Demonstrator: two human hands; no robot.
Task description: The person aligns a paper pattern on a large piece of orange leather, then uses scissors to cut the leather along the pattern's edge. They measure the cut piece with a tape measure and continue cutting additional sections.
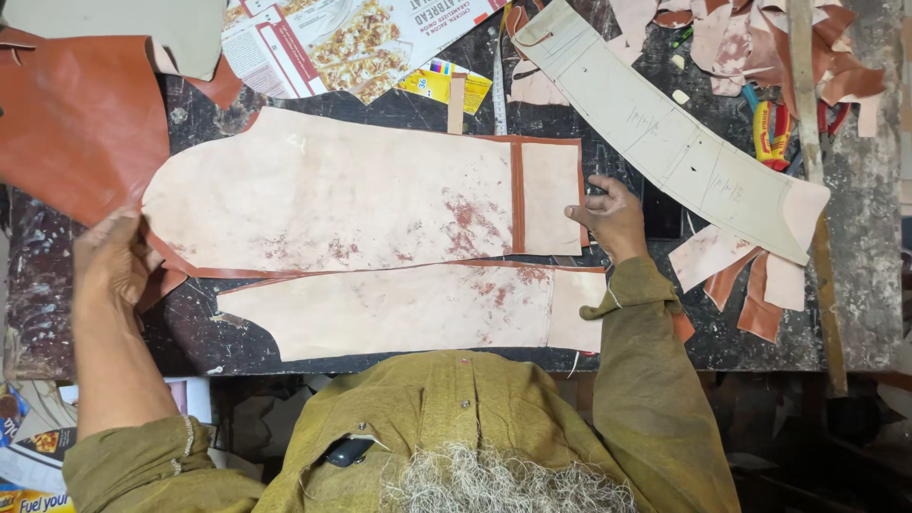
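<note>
Leather, pale and suede-like with its flesh side up, was spread across the dark, scarred workbench [855, 285] in two long pieces. The far piece [332, 195] was held flat at both ends: the left hand [112, 261] was pressed open on its left tip, fingers spread rather than closed on anything, while the right hand [613, 217] was set at the right edge, fingers curled down on the leather beside a dark tool — whether anything was gripped there could not be told. The near piece [399, 309] lay just beside it, edges almost touching.

For such smoothing, even tension from both ends would best be kept, so that the curved outline stayed true and no ripple was trapped.

Rust-red stains mottled both pieces, and a tan strip was stitched across the right end. A long curved paper pattern [665, 142] lay at the far right, glossy brown leather [76, 123] at the far left — scraps [741, 280] were scattered nearby.
</note>
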